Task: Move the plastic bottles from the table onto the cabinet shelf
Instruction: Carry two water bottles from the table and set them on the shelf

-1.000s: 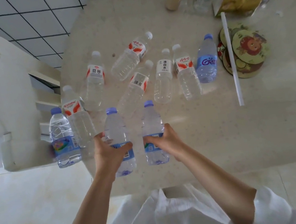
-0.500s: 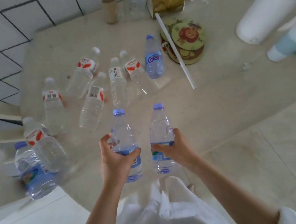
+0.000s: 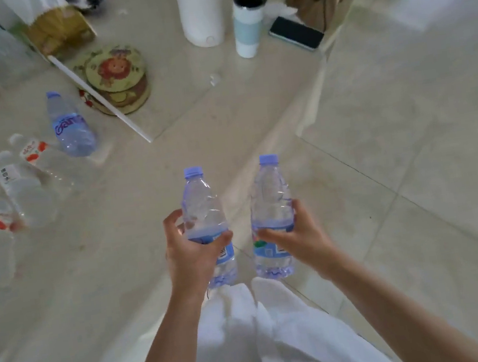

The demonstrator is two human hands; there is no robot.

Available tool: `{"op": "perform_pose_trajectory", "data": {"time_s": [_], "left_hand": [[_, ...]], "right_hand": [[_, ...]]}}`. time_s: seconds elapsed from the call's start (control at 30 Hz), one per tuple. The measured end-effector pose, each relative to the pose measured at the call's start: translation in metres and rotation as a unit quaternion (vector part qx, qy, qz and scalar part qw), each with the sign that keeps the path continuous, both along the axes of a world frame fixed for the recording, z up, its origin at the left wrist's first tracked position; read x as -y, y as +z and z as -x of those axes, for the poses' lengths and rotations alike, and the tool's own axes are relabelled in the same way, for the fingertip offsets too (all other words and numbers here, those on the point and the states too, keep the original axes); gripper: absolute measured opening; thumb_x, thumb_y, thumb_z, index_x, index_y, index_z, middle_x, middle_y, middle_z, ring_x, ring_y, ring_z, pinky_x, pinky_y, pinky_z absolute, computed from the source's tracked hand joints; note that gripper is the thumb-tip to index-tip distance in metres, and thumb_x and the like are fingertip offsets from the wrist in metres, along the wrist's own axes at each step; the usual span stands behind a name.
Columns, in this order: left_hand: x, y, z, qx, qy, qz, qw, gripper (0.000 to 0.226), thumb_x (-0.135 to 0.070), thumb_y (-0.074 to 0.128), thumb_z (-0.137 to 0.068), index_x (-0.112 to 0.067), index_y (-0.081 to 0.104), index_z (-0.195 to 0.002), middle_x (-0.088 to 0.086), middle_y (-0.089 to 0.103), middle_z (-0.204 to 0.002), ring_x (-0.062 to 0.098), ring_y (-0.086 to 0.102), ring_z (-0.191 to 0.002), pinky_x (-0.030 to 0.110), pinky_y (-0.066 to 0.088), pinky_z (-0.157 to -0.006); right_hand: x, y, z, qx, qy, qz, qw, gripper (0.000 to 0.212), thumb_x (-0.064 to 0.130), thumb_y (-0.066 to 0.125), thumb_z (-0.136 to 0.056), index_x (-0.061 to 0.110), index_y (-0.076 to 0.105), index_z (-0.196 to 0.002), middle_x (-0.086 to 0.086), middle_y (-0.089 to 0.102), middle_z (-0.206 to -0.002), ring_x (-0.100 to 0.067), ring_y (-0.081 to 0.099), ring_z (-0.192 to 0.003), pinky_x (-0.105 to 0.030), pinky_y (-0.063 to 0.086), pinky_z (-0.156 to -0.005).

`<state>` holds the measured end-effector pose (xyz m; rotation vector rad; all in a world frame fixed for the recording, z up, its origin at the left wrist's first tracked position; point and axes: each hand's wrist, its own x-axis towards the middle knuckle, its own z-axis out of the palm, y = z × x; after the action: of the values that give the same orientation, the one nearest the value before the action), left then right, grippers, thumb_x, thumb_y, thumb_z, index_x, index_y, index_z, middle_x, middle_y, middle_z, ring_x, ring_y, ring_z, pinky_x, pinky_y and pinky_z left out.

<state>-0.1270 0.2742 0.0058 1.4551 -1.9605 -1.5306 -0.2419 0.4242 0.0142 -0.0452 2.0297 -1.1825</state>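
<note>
- I am holding two blue-capped plastic bottles upright, one in each hand, both lifted clear of the desk and hanging over its near edge, in front of my white clothing.
- My left hand is gripping the left bottle, fingers and thumb curled around its lower body at the blue label.
- My right hand is gripping the right bottle the same way, thumb across the label.
- I am judging this as the carry step: the pickup looks done, and the cabinet shelf is not in view, so the next move is calling for a turn away from the desk to find it.
- More bottles are waiting on the desk to my left: a blue-tinted bottle lying on its side and a blurred cluster of red-labelled bottles beside it.
- Farther back on the desk are a stack of round lion coasters, a long white stick lying across them, an open white tumbler, a white cylinder and a dark phone.
- The desk edge is running diagonally just ahead of the two held bottles; to my right the tiled floor is giving open room, so I am favouring swinging that way.
- The two held bottles are standing near each other but apart, so I am minding that they do not knock together.
</note>
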Motion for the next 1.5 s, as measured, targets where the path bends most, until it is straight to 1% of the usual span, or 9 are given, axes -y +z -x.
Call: {"op": "perform_pose_trajectory", "data": {"time_s": [0.1,0.3,0.5,0.67,0.83,0.9,1.13,1.27,1.5], "left_hand": [[-0.031,0.003,0.03,0.006,-0.072,0.016,0.997,0.085,-0.023,0.095,-0.051,-0.033,0.043,-0.117,-0.004,0.061,-0.11,0.019,0.065,-0.097,0.04,0.056,-0.082],[-0.073,0.013,0.085,0.022,-0.206,0.002,0.978,0.096,-0.047,0.086,-0.041,-0.028,0.047,-0.127,-0.007,0.063,-0.115,0.016,0.067,-0.099,0.045,0.056,-0.087],[-0.109,0.014,0.142,0.023,-0.374,0.0,0.927,0.079,-0.022,0.093,-0.056,-0.018,0.053,-0.125,-0.004,0.065,-0.109,0.016,0.067,-0.097,0.037,0.058,-0.083],[-0.143,0.012,0.178,0.011,-0.512,-0.002,0.859,0.075,-0.013,0.092,-0.058,-0.015,0.051,-0.121,-0.008,0.062,-0.101,0.007,0.064,-0.088,0.009,0.051,-0.067],[-0.182,0.005,0.191,0.035,-0.608,-0.005,0.793,0.072,-0.015,0.092,-0.057,-0.019,0.051,-0.116,-0.007,0.064,-0.099,0.011,0.066,-0.088,0.025,0.055,-0.075],[-0.205,0.003,0.186,0.044,-0.649,0.002,0.76,0.07,-0.015,0.091,-0.058,-0.024,0.049,-0.112,-0.017,0.06,-0.094,0.003,0.064,-0.084,0.028,0.055,-0.076],[-0.291,0.009,0.147,0.047,-0.755,-0.007,0.654,0.071,-0.008,0.088,-0.059,-0.026,0.047,-0.114,-0.019,0.056,-0.094,-0.004,0.059,-0.081,0.011,0.045,-0.062],[-0.347,0.009,0.106,0.04,-0.799,-0.02,0.599,0.071,-0.003,0.087,-0.06,-0.024,0.044,-0.112,-0.017,0.052,-0.091,-0.006,0.054,-0.078,0.005,0.042,-0.055],[-0.432,0.008,0.03,0.034,-0.843,-0.031,0.536,0.074,-0.008,0.09,-0.057,-0.024,0.046,-0.116,-0.02,0.052,-0.094,-0.007,0.054,-0.081,0.011,0.044,-0.063]], "right_hand": [[-0.047,0.006,0.012,-0.002,-0.073,0.002,0.997,0.06,0.031,0.085,-0.061,0.025,0.05,-0.109,0.0,0.069,-0.102,-0.012,0.07,-0.089,-0.039,0.06,-0.079],[-0.109,0.01,0.018,-0.005,-0.216,0.0,0.976,0.072,0.045,0.087,-0.048,0.026,0.053,-0.108,0.005,0.072,-0.101,-0.012,0.072,-0.089,-0.041,0.06,-0.081],[-0.145,0.015,0.011,-0.014,-0.358,-0.011,0.933,0.062,0.025,0.088,-0.061,0.024,0.047,-0.107,0.006,0.066,-0.102,-0.012,0.068,-0.092,-0.035,0.059,-0.081],[-0.165,0.012,-0.01,-0.013,-0.49,-0.052,0.87,0.065,0.029,0.087,-0.061,0.024,0.044,-0.11,0.003,0.064,-0.103,-0.015,0.066,-0.092,-0.028,0.055,-0.075],[-0.185,0.01,-0.041,0.004,-0.608,-0.05,0.792,0.07,0.028,0.088,-0.063,0.02,0.044,-0.116,0.0,0.061,-0.105,-0.019,0.064,-0.095,-0.033,0.056,-0.078],[-0.196,0.009,-0.061,0.004,-0.651,-0.051,0.757,0.071,0.031,0.088,-0.063,0.018,0.044,-0.117,0.001,0.061,-0.105,-0.018,0.064,-0.096,-0.037,0.058,-0.082],[-0.237,0.004,-0.141,-0.003,-0.765,-0.039,0.643,0.074,0.041,0.088,-0.055,0.018,0.048,-0.113,-0.001,0.065,-0.105,-0.019,0.067,-0.096,-0.038,0.059,-0.078],[-0.266,0.003,-0.192,-0.005,-0.816,-0.038,0.577,0.067,0.033,0.088,-0.057,0.02,0.047,-0.109,-0.002,0.064,-0.106,-0.02,0.066,-0.097,-0.044,0.058,-0.082],[-0.324,0.011,-0.272,-0.014,-0.847,-0.039,0.531,0.065,0.028,0.086,-0.067,0.021,0.044,-0.115,0.001,0.061,-0.108,-0.014,0.063,-0.097,-0.029,0.056,-0.073]]}}
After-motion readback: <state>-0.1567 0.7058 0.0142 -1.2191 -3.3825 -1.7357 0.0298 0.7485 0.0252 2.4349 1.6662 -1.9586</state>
